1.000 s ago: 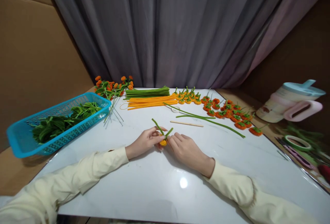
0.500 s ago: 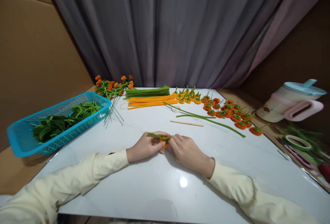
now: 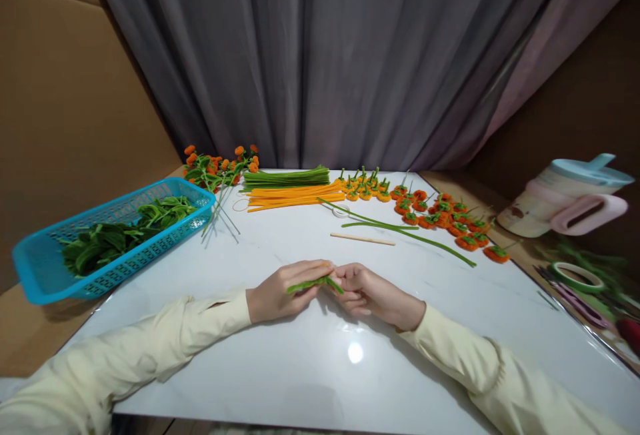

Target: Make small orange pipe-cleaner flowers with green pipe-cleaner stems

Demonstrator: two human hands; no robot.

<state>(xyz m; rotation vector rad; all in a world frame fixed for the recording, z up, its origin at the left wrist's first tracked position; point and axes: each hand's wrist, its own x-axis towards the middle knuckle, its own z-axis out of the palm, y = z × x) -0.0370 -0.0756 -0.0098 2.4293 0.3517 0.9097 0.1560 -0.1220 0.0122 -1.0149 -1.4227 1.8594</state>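
My left hand (image 3: 287, 293) is closed around a small pipe-cleaner flower, mostly hidden by the fingers, with only a trace of orange at their tips. From it a fuzzy green pipe cleaner (image 3: 311, 283) sticks out, bent, with ends pointing left and lower right. My right hand (image 3: 373, 295) meets the left, its thumb and fingers pinched at the flower's right side. Beyond the hands, a thin wooden stick (image 3: 363, 239) and loose green pipe cleaners (image 3: 415, 236) lie on the white table (image 3: 240, 368).
A blue basket (image 3: 37, 288) of green leaves stands left, finished orange flowers (image 3: 215, 167) behind it. Bundles of green (image 3: 285, 179) and orange pipe cleaners (image 3: 293, 197) lie at the back. Yellow (image 3: 367, 188) and orange flower heads (image 3: 440, 215) spread rightward, near a lidded cup (image 3: 537, 198) and tape (image 3: 577, 277).
Both hands have turned the flower over, so its orange part is now nearly hidden and the green pipe cleaner faces me. The right hand has rolled, showing more of its fingers.
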